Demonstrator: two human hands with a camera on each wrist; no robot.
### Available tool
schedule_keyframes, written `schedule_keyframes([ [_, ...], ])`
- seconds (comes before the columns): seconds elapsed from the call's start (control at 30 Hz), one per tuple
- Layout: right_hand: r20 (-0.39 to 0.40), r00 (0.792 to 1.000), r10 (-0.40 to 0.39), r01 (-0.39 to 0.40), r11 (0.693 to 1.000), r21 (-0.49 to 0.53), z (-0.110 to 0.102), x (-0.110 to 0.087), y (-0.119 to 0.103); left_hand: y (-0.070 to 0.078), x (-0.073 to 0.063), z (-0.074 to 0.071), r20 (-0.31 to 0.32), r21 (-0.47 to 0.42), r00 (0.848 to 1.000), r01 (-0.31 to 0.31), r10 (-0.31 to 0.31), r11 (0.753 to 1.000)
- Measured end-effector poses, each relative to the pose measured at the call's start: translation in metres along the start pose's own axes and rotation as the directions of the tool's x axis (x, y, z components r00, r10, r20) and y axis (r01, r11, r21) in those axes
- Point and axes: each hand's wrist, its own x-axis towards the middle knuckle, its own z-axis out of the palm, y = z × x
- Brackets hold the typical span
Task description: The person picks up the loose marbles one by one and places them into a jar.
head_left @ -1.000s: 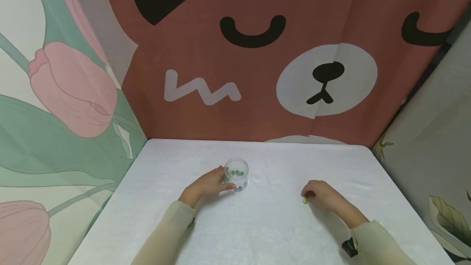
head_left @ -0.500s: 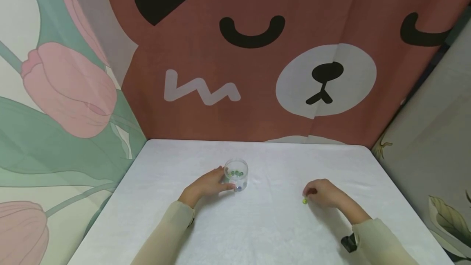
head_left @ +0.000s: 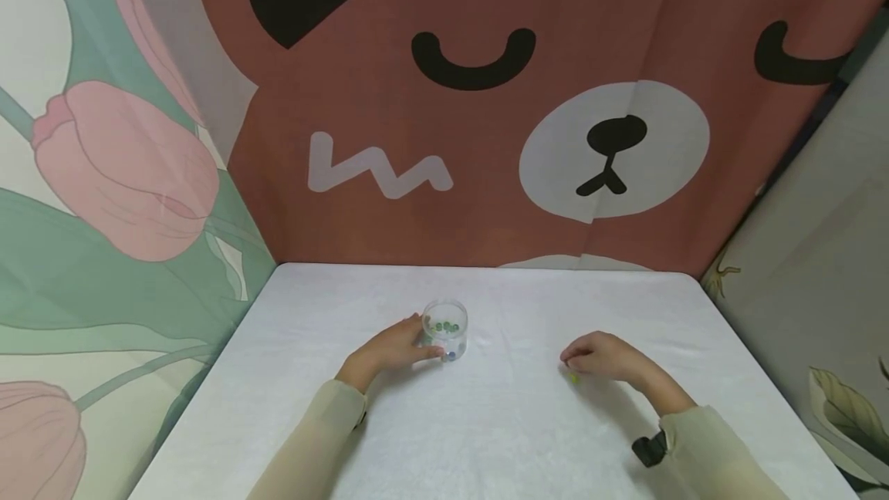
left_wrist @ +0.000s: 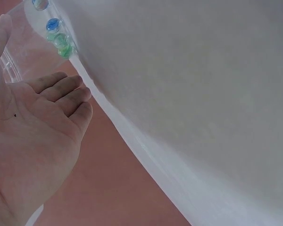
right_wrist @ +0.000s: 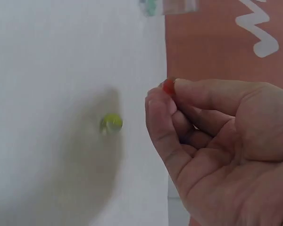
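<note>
A clear round jar (head_left: pixel 446 330) stands on the white table with several green and blue marbles (left_wrist: pixel 60 40) inside. My left hand (head_left: pixel 389 344) holds it from the left, thumb in front and fingers around the far side. Over the right half of the table is my right hand (head_left: pixel 606 357), raised off the cloth. Its thumb and index finger pinch a small red marble (right_wrist: pixel 168 87), mostly covered by the fingertips. Below that hand a yellow-green marble (right_wrist: pixel 112 123) lies on the cloth, apart from the fingers.
The white-covered table (head_left: pixel 500 438) ends at a brown curtain (head_left: pixel 389 230) with a bear print behind it. A floral curtain (head_left: pixel 139 284) borders the left side, and a pale one (head_left: pixel 819 253) the right.
My right hand has lifted slightly and shifted left, now above the yellow-green marble, which stays in place. The left hand and jar keep their position.
</note>
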Motion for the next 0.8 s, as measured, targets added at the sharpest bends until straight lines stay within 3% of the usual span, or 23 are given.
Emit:
schedule_keyframes([
  [0.17, 0.076, 0.997, -0.003, -0.018, 0.962, 0.272, 0.002, 0.004, -0.005, 0.002, -0.002, -0.001, 0.002, -0.004, 1.0, -0.002, 0.002, 1.0],
  [0.4, 0.148, 0.987, -0.057, -0.035, 0.835, 0.55, 0.002, 0.012, -0.01, 0.002, -0.001, -0.001, 0.001, -0.003, 1.0, -0.023, 0.023, 1.0],
  [0.47, 0.162, 0.984, -0.073, -0.039, 0.797, 0.602, 0.002, 0.013, -0.012, 0.002, -0.001, -0.001, -0.002, -0.002, 1.0, -0.027, 0.027, 1.0],
  [0.6, 0.174, 0.98, -0.094, -0.045, 0.751, 0.659, 0.001, 0.017, -0.018, 0.002, -0.001, -0.002, -0.005, -0.006, 1.0, -0.026, 0.026, 1.0],
  [0.8, 0.182, 0.977, -0.109, -0.049, 0.719, 0.693, 0.004, 0.027, -0.034, 0.001, -0.001, -0.002, -0.005, -0.012, 0.999, -0.032, 0.032, 0.999],
])
